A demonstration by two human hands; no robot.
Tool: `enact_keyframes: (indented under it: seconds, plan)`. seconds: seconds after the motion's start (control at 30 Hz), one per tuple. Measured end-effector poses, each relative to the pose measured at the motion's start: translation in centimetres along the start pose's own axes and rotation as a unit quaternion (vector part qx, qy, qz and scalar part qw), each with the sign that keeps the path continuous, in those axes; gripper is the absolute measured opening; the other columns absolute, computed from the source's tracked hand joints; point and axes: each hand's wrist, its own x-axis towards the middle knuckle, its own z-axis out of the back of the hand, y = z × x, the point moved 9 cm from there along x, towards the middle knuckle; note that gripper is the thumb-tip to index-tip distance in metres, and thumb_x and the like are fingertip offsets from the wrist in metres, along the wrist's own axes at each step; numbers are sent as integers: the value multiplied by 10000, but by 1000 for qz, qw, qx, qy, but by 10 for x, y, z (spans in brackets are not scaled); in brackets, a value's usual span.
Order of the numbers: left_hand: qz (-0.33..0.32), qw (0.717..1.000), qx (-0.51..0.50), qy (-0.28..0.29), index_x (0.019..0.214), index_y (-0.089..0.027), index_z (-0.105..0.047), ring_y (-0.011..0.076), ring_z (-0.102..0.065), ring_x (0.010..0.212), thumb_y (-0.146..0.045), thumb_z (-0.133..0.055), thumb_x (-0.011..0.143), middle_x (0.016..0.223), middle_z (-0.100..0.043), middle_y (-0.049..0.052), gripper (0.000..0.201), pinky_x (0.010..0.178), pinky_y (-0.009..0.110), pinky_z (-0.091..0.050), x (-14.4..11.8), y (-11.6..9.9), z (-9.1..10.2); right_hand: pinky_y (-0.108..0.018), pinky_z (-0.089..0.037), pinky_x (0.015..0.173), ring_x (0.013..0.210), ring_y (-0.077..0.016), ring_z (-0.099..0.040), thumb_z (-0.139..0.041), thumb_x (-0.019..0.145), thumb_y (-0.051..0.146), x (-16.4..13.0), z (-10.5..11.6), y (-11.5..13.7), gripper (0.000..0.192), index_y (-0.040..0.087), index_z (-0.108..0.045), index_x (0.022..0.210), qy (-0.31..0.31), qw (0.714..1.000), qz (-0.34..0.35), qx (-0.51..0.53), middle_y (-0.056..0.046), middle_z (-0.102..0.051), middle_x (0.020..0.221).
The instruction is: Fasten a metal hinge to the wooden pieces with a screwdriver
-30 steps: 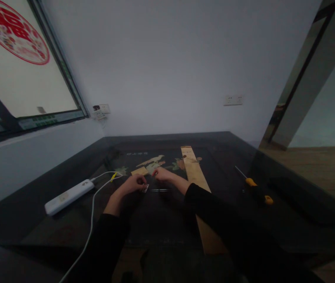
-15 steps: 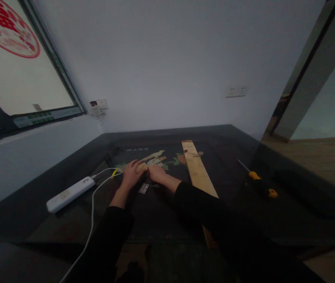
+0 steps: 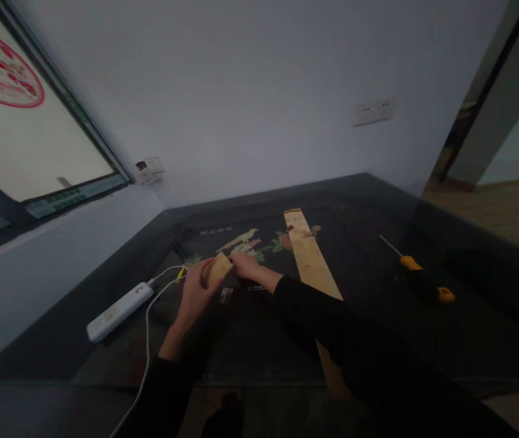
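My left hand [image 3: 196, 283] is wrapped round a short wooden block [image 3: 218, 267], its end face tipped up. Against the block's right end, my right hand [image 3: 244, 266] is closed in a pinch; whatever its fingers hold is hidden. Just below the hands lies a small metal plate with holes, like a hinge [image 3: 226, 295], on the dark table [image 3: 259, 347]. A long wooden board [image 3: 314, 261] runs under my right forearm.
On the right lies a screwdriver [image 3: 417, 277] with a yellow and black handle. To the left is a white power strip [image 3: 120, 311], its cable [image 3: 148, 340] running past my left arm. A wall with sockets [image 3: 373, 112] stands behind the table.
My left hand has tilted the wooden block up, so more of it shows. My right hand stays close by its end. The whole view has tilted and shifted slightly.
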Motion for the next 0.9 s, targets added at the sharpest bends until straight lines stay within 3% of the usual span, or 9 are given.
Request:
enact_keyframes:
  seconds: [0.1, 0.17, 0.3, 0.4, 0.53, 0.63, 0.77, 0.9]
  plan:
    - [-75, 991, -23, 106, 1268, -203, -559, 283, -543, 1179, -432, -676, 796, 1246, -598, 121, 538, 1012, 436, -457, -35, -39, -12, -423, -528, 886, 1057, -200, -601, -561, 922, 365, 6, 3, 1, 373, 165, -552, 1236, 18, 999, 27, 28, -93, -579, 1237]
    - [-90, 978, -34, 188, 1288, -217, -555, 270, -529, 1210, -407, -663, 824, 1287, -578, 122, 513, 1022, 419, -461, -54, -51, -27, -403, -532, 864, 1017, -193, -615, -567, 917, 368, 9, 10, 4, 360, 157, -572, 1208, 24, 997, 46, 48, -89, -604, 1193]
    - [-95, 958, -18, 271, 1345, -263, -526, 297, -461, 1297, -424, -652, 838, 1389, -517, 111, 547, 1089, 487, -395, -66, -54, -47, -282, -494, 718, 831, -183, -638, -648, 847, 349, 4, 40, 5, 276, 125, -685, 1005, 12, 993, 82, 89, -77, -693, 918]
    - [-84, 960, -15, 267, 1352, -274, -516, 317, -456, 1298, -460, -649, 834, 1413, -501, 114, 566, 1076, 516, -396, -56, -43, -50, -236, -463, 735, 815, -139, -626, -606, 867, 281, -19, 72, -10, 200, 144, -698, 980, -3, 987, 106, 118, -55, -704, 894]
    - [-65, 978, -28, 194, 1262, -280, -570, 275, -509, 1238, -335, -464, 952, 1339, -557, 97, 333, 1037, 491, -423, -20, -22, -50, -260, -468, 787, 862, -139, -616, -573, 866, 305, -81, 112, -65, 225, 141, -686, 970, -47, 978, 97, 176, -64, -694, 952]
    - [-66, 984, -31, 160, 1210, -267, -587, 262, -518, 1209, -280, -470, 944, 1283, -575, 90, 291, 1035, 477, -415, 16, -9, -63, -286, -469, 815, 891, -155, -622, -540, 867, 400, -135, 124, -125, 273, 171, -682, 910, -106, 973, 10, 204, -52, -690, 931]
    - [-109, 965, -36, 235, 1013, -249, -636, 262, -541, 1126, -313, -597, 879, 1168, -600, 69, 154, 959, 437, -447, 47, -4, -99, -265, -466, 590, 673, -148, -603, -508, 840, 486, -196, 123, -192, 356, 177, -669, 913, -192, 939, -156, 238, -49, -679, 816]
    - [-118, 956, -38, 266, 881, -221, -618, 237, -564, 999, -305, -579, 888, 1026, -618, 55, 93, 886, 398, -456, 58, 7, -116, -283, -476, 604, 702, -175, -628, -516, 823, 495, -218, 127, -214, 367, 180, -682, 910, -253, 926, -202, 193, -64, -688, 804]
